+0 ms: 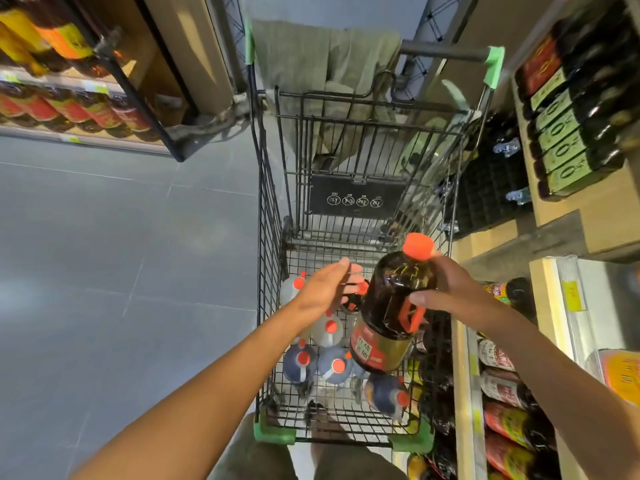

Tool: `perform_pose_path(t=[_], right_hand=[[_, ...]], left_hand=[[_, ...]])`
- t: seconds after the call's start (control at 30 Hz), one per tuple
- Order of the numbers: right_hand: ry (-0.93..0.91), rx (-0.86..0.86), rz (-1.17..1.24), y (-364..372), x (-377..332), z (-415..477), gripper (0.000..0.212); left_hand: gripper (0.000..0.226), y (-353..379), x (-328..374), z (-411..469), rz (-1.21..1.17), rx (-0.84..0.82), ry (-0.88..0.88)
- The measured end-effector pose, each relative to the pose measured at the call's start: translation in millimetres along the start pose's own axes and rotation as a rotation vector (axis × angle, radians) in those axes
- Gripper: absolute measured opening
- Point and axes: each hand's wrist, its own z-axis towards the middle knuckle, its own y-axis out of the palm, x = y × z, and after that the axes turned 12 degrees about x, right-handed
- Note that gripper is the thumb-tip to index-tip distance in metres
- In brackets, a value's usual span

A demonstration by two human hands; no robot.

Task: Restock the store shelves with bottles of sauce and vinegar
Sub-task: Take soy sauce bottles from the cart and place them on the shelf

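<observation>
A shop aisle: wire trolley (273, 188) between price-tagged shelves (568, 237) of bottles (568, 147).

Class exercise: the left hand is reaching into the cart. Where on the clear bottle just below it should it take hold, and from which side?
Likely the neck under the red cap of the clear bottle, from above: it stands upright, hemmed in by other bottles, only the top exposed.
</observation>
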Motion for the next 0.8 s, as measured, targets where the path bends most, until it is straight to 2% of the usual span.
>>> perform_pose_path(t=[0.07,0.17,0.3,0.37,0.5,0.63,0.77,0.8], right_hand=[[-0.036,-0.002,0.078,5.8,-10.7,7.0,0.038],[-0.076,0.045,0.238,14.5,-19.9,20.4,0.043],[-0.067,0.014,0.344,25.3,-26.1,34.7,0.037],[-0.050,0.004,0.358,30.3,-29.4,40.9,0.042],[-0.042,-0.066,0.358,39.3,-29.8,52.6,0.038],[0.052,-0.063,0.346,48.9,-13.9,61.1,0.068],[0.055,-0.115,0.331,58.6,-0.4,67.3,0.051],[0.055,-0.110,0.302,59.9,4.1,69.2,0.052]], left_hand=[[0.055,7.0,7.6,-5.6,-0.112,-0.060,-0.087],[0.067,11.1,8.0,-13.6,-0.205,-0.099,-0.172],[0.080,10.0,5.6,-19.1,-0.303,-0.116,-0.273],[0.079,9.5,6.4,-18.2,-0.329,-0.115,-0.286],[0.086,4.9,6.3,-16.8,-0.388,-0.110,-0.268],[0.089,0.9,6.0,-15.1,-0.405,-0.112,-0.230],[0.103,-7.9,-1.8,-12.5,-0.377,-0.043,-0.207],[0.104,-10.3,-6.1,-11.7,-0.370,-0.034,-0.201]])
